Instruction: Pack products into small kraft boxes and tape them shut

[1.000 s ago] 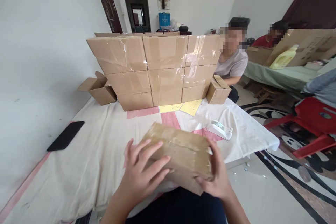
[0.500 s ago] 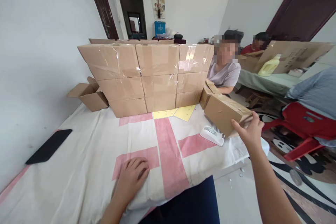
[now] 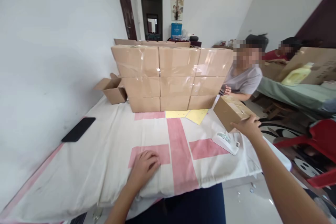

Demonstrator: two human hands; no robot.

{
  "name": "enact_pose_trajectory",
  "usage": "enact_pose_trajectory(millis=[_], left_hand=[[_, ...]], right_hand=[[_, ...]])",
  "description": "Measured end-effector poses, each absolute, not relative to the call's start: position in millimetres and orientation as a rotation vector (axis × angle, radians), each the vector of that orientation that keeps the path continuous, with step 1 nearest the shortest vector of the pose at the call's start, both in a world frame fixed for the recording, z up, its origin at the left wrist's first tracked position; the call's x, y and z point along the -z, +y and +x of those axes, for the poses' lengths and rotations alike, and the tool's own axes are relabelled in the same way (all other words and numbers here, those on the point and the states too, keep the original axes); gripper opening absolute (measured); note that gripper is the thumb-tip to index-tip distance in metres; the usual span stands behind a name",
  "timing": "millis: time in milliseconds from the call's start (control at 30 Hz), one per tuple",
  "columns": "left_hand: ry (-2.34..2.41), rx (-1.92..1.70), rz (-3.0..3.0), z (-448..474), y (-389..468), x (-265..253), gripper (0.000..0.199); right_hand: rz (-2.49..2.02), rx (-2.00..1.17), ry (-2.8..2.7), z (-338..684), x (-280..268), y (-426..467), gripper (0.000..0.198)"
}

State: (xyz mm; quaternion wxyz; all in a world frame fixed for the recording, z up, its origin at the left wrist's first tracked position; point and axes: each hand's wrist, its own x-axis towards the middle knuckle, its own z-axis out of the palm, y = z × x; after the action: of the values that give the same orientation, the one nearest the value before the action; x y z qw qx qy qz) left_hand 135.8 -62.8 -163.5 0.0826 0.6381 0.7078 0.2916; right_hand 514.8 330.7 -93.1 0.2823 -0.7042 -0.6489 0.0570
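Note:
My right hand (image 3: 248, 126) grips the near end of a taped cardboard box (image 3: 228, 113) at the right side of the table, thumb on the side facing me and fingers over the top. A white tape dispenser-like object (image 3: 225, 142) lies just in front of that box. My left hand (image 3: 146, 163) rests on the pink and white tablecloth (image 3: 110, 161), fingers loosely bent and apart, holding nothing. Beyond both hands stands a stacked wall of taped cardboard boxes (image 3: 175, 87). Yellow sheets (image 3: 198, 115) lie at its foot.
An open cardboard box (image 3: 114, 92) stands left of the stack, and a black flat object (image 3: 79, 129) lies near the wall. Across the table's right corner sits a person (image 3: 243, 78). A red chair (image 3: 321, 136) and another table with a yellow bottle (image 3: 298, 74) are farther right.
The view has swung left. My right hand and its box have shifted slightly away across the table. The second box behind it no longer shows, and the other person's hand is now visible there.

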Motion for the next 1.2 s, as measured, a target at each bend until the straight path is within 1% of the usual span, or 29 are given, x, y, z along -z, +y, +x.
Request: enact_pose_trajectory(millis=[67,100,200,267,300,367,433,467,533,567,600,667,700,733,867,1000,1067,1133,1200], left_hand=[[2.105,-0.978,1.925,129,-72,161,0.024],[2.121,-1.044,1.925,122,-78,161,0.024],[2.238,-1.219,1.854,79,-96,159,0.023],[2.352,-1.321,1.746,37,-103,157,0.026],[2.411,-1.392,1.669,14,-103,155,0.027],[2.504,-1.599,1.437,-32,-94,149,0.022],[2.559,-1.846,1.135,-73,-73,142,0.015],[2.596,-1.934,1.001,-92,-58,138,0.015],[2.667,-2.018,0.801,-125,-23,133,0.023],[2.697,-2.034,0.717,-140,-4,131,0.033],[2.718,-2.044,0.636,-152,16,129,0.048],[2.731,-2.050,0.516,-173,53,127,0.079],[2.719,-2.049,0.489,-182,68,126,0.090],[2.695,-2.047,0.485,-190,82,126,0.095],[2.565,-2.071,0.521,-218,113,128,0.089],[2.595,-2.028,0.508,-251,126,140,0.098],[2.641,-1.960,0.469,-265,133,148,0.101],[2.698,-1.907,0.378,-275,139,156,0.109],[2.768,-1.887,0.292,-282,144,162,0.117]], right_hand=[[-1.975,-0.165,-1.687,496,76,333,0.124],[-1.965,-0.109,-1.666,482,68,329,0.120],[-1.649,0.155,-1.773,416,56,296,0.095],[-1.408,0.149,-1.990,353,62,261,0.075],[-1.294,0.125,-2.080,317,69,242,0.065],[-1.008,-0.020,-2.274,244,86,202,0.053],[-0.700,-0.183,-2.414,172,99,167,0.048],[-0.580,-0.254,-2.440,139,103,151,0.047],[-0.409,-0.386,-2.464,77,102,127,0.044],[-0.353,-0.446,-2.465,50,98,119,0.043],[-0.319,-0.500,-2.466,24,93,113,0.044],[-0.333,-0.613,-2.487,-22,81,109,0.049],[-0.370,-0.664,-2.505,-43,75,110,0.051],[-0.412,-0.703,-2.527,-62,72,113,0.053],[-0.506,-0.741,-2.625,-120,80,131,0.059],[-0.608,-0.640,-2.611,-163,110,142,0.066],[-0.704,-0.631,-2.520,-184,122,147,0.059],[-0.830,-0.718,-2.404,-201,132,156,0.045],[-0.923,-0.823,-2.322,-212,140,168,0.036]])
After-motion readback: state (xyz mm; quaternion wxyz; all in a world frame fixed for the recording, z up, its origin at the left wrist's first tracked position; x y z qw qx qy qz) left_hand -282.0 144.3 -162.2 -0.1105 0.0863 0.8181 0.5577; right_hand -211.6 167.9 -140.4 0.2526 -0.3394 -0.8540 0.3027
